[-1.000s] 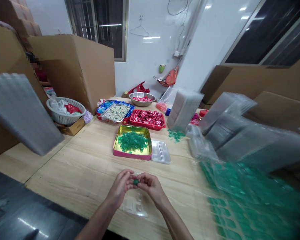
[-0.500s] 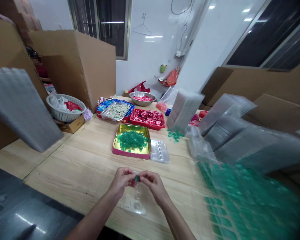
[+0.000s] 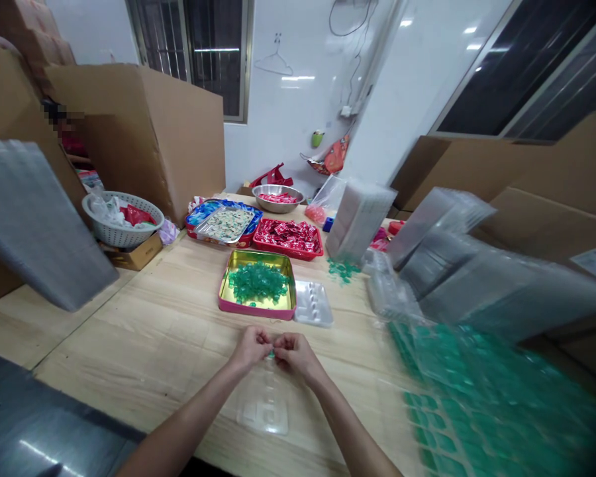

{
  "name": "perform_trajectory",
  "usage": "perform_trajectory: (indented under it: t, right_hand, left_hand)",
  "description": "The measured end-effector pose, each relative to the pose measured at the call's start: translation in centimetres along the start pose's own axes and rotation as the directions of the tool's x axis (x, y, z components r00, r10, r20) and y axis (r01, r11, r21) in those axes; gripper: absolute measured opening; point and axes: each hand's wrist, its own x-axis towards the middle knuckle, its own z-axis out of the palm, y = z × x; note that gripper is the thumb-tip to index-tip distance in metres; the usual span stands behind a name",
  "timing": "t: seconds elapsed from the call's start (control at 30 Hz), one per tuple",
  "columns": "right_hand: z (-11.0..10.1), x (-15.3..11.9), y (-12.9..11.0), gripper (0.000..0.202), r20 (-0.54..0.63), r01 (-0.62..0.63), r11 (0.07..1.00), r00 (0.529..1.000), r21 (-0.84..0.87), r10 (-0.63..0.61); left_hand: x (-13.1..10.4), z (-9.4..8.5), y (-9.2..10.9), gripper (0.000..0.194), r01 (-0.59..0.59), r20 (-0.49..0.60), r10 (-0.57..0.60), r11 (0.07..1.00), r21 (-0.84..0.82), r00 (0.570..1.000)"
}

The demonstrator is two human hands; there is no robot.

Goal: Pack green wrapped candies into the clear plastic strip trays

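Note:
My left hand (image 3: 253, 346) and my right hand (image 3: 294, 354) meet over the far end of a clear plastic blister tray (image 3: 265, 412) lying on the table. Both have their fingers pinched together on a small green translucent piece (image 3: 271, 354), mostly covered by the fingertips. Just beyond the hands stands a gold-lined tin (image 3: 257, 310) with a pink outer rim, which holds a heap of similar green pieces (image 3: 258, 281). Beside its right side lies another moulded plastic tray (image 3: 314, 303).
A red tray of red packets (image 3: 288, 238), a metal tray of small pale pieces (image 3: 226, 224) and a steel bowl (image 3: 277, 199) stand farther back. Stacked clear trays (image 3: 360, 222) rise at the right, near filled green sheets (image 3: 487, 397). A basket (image 3: 122, 222) sits left.
Both hands have shifted slightly up and closed in over the tray's far end. The green piece, plainly visible before, is now mostly hidden by fingertips. The view has turned slightly right.

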Motion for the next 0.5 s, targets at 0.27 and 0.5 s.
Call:
perform_trajectory:
  t: [0.27, 0.5]
  right_hand:
    - [0.3, -0.3, -0.4, 0.017, -0.034, 0.188, 0.792, 0.966, -0.58, -0.255]
    - [0.8, 0.1, -1.3, 0.019, 0.044, 0.27, 0.732, 0.949, -0.626, -0.312]
  left_hand:
    - [-0.6, 0.5, -1.1, 0.014, -0.152, -0.045, 0.176, 0.933, 0.327, 0.983]
    - [-1.6, -1.0, -2.2, 0.022, -0.262, 0.006, 0.296, 0.837, 0.48, 0.955]
